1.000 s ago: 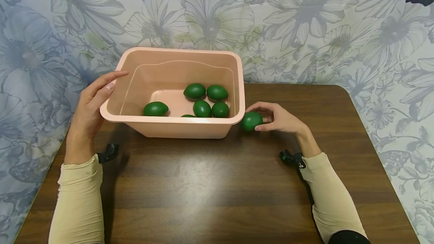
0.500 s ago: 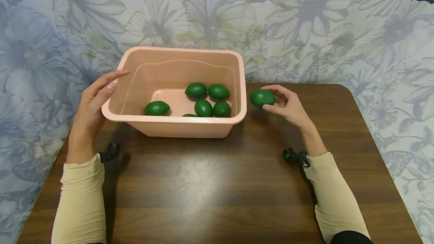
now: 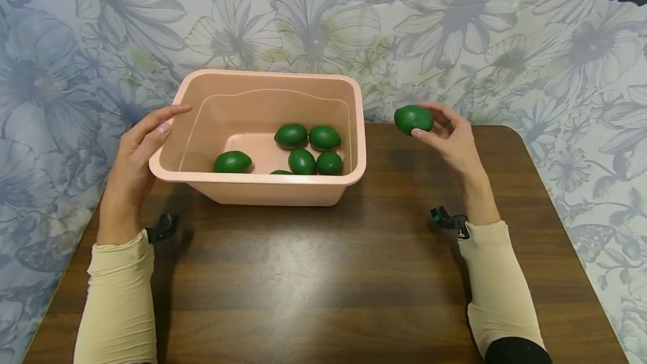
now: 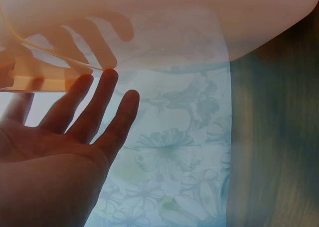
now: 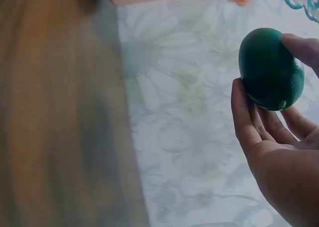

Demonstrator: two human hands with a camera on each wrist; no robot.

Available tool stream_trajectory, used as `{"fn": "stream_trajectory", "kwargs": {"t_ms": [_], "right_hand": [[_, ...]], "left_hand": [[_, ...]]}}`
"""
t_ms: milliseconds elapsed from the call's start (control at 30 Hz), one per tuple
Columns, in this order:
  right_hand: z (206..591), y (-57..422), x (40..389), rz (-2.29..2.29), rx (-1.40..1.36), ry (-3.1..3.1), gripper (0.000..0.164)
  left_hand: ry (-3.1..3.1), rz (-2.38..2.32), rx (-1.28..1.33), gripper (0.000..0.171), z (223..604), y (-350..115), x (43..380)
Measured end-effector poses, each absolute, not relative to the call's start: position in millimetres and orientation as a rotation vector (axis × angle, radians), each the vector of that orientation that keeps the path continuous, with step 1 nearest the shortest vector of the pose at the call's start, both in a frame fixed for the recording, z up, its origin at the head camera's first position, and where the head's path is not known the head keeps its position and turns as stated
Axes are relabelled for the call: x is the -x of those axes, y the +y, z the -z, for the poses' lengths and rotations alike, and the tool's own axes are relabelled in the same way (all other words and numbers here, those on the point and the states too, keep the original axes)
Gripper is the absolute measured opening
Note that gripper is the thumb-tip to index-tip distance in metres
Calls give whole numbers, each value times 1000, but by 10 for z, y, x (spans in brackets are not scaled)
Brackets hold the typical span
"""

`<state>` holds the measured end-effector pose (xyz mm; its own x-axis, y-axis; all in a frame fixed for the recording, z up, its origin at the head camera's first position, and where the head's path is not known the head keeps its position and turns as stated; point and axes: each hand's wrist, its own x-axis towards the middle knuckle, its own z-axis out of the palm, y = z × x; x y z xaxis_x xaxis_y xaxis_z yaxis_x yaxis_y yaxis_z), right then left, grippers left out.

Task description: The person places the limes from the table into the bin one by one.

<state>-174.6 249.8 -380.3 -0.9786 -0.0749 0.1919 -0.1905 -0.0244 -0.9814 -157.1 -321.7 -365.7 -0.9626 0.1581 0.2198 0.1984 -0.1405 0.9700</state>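
Note:
A green lime (image 3: 413,119) is held up between the thumb and fingers of my right hand (image 3: 455,142), over the table's back right part. In the right wrist view the lime (image 5: 271,70) has its small stem end pointing down, with fingers below and the thumb at its upper side. My left hand (image 3: 133,164) rests at the left rim of a peach plastic tub (image 3: 258,191). The left wrist view shows this hand's (image 4: 65,142) fingers spread and fairly straight, their tips at the tub's wall (image 4: 169,33). Several limes (image 3: 232,162) lie inside the tub, one mostly hidden by the front rim.
The tub stands at the back of a brown wooden table (image 3: 303,274). Behind it hangs a flower-patterned cloth or wall covering (image 3: 429,27). The table's rounded back right corner (image 3: 507,133) lies beyond my right hand.
My right hand has lifted the lime from beside the tub's right side, moving it up and to the right. The left hand and the tub have stayed in place.

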Motion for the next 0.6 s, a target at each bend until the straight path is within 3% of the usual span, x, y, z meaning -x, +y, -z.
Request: {"fn": "stream_trajectory", "kwargs": {"t_ms": [600], "right_hand": [[3507, 2276, 1959, -2009, -316, -1957, 49]], "left_hand": [[-2013, 2337, 439, 43, 3686, -3218, 1595]]}}
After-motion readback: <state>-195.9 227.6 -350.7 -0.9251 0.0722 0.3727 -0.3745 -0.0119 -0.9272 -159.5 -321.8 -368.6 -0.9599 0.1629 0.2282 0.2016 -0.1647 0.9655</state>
